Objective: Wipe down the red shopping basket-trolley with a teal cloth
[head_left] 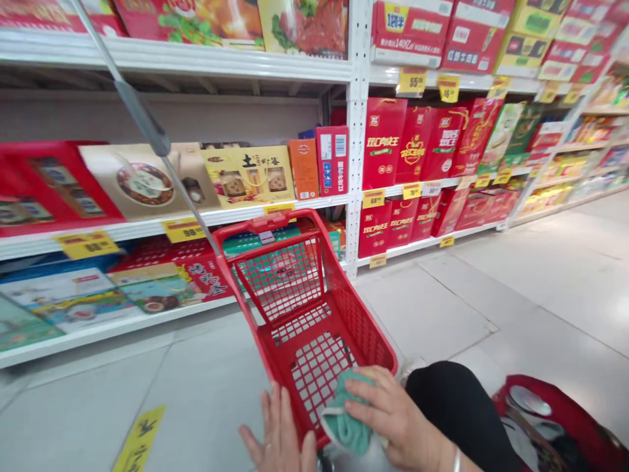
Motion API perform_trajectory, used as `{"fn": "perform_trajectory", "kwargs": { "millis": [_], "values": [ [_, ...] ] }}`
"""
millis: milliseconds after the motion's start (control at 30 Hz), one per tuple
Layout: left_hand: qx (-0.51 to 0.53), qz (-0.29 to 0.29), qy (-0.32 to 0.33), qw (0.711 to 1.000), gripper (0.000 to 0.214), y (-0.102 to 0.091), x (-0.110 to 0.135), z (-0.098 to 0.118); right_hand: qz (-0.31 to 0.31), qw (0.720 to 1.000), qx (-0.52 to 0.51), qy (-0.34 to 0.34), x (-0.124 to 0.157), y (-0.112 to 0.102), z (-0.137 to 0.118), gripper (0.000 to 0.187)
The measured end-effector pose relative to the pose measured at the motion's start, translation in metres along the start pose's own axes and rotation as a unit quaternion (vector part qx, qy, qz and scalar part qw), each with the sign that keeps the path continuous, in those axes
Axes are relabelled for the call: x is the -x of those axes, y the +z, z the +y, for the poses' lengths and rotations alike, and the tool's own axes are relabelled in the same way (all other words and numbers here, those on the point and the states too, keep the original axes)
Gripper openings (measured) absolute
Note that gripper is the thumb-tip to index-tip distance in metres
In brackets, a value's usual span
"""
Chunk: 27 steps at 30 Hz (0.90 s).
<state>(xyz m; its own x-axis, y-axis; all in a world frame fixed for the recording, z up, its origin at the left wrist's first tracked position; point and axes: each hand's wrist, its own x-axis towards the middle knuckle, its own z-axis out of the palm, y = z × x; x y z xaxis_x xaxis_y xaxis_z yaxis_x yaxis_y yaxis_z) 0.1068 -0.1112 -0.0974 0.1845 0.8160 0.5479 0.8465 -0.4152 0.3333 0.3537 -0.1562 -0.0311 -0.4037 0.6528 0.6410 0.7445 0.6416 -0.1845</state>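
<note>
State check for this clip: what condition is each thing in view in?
Cart: upright, open at the top.
Left hand: open, fingers extended, at the cart's near end; contact unclear.
Right hand: closed on the cloth.
Cloth: bunched.
Pole: slanted.
Red bags: standing upright in rows.
Sticker: flat on the floor, partly out of frame.

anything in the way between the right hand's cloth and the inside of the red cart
Nothing visible. The right hand holds the green cloth at the near end of the red cart, whose inside lies open beyond it. The left hand is left of the cloth, not in between.
</note>
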Motion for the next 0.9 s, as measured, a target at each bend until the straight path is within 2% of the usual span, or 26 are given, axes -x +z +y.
{"fn": "perform_trajectory", "kwargs": {
  "millis": [100,200,300,367,400,433,500,533,567,633,700,767,833,900],
  "values": [
    [-0.007,-0.031,0.061,0.998,0.089,-0.01,0.0,0.026,-0.01,0.998,-0.026,0.06,0.002,-0.007,0.017,0.063],
    [-0.02,-0.082,0.123,0.989,0.096,-0.015,-0.004,0.048,-0.014,0.995,-0.029,0.094,0.004,-0.009,0.048,0.078],
    [-0.008,-0.151,0.18,0.972,0.097,-0.02,-0.013,0.06,-0.001,0.995,0.001,0.102,0.008,-0.01,0.086,0.078],
    [0.016,-0.168,0.209,0.963,0.089,-0.03,-0.029,0.056,0.0,0.995,0.022,0.1,0.009,-0.012,0.111,0.073],
    [0.025,-0.157,0.213,0.964,0.082,-0.037,-0.04,0.049,-0.003,0.994,0.03,0.101,0.009,-0.014,0.122,0.071],
    [0.028,-0.111,0.203,0.972,0.076,-0.047,-0.055,0.039,-0.005,0.994,0.037,0.105,0.009,-0.015,0.133,0.068],
    [-0.001,0.014,0.089,0.996,0.068,-0.072,-0.092,0.007,-0.011,0.992,0.049,0.118,0.006,-0.015,0.151,0.064],
    [-0.022,0.079,0.017,0.997,0.067,-0.087,-0.112,-0.012,-0.014,0.991,0.056,0.124,0.003,-0.014,0.158,0.061],
    [-0.04,0.116,-0.046,0.991,0.071,-0.103,-0.133,-0.031,-0.016,0.989,0.064,0.129,0.0,-0.012,0.165,0.058],
    [-0.065,0.156,-0.122,0.978,0.087,-0.135,-0.172,-0.068,-0.02,0.987,0.083,0.135,-0.008,-0.008,0.175,0.053],
    [-0.095,0.152,-0.16,0.971,0.096,-0.161,-0.199,-0.093,-0.023,0.985,0.105,0.134,-0.016,-0.004,0.181,0.051],
    [-0.141,0.102,-0.159,0.972,0.091,-0.176,-0.212,-0.105,-0.025,0.983,0.126,0.135,-0.025,-0.002,0.178,0.051],
    [-0.187,0.055,-0.14,0.971,0.081,-0.18,-0.211,-0.107,-0.013,0.978,0.142,0.15,-0.036,-0.002,0.164,0.052],
    [-0.22,0.033,-0.123,0.967,0.074,-0.179,-0.203,-0.103,0.022,0.976,0.136,0.17,-0.053,-0.001,0.135,0.056]
  ]
}}
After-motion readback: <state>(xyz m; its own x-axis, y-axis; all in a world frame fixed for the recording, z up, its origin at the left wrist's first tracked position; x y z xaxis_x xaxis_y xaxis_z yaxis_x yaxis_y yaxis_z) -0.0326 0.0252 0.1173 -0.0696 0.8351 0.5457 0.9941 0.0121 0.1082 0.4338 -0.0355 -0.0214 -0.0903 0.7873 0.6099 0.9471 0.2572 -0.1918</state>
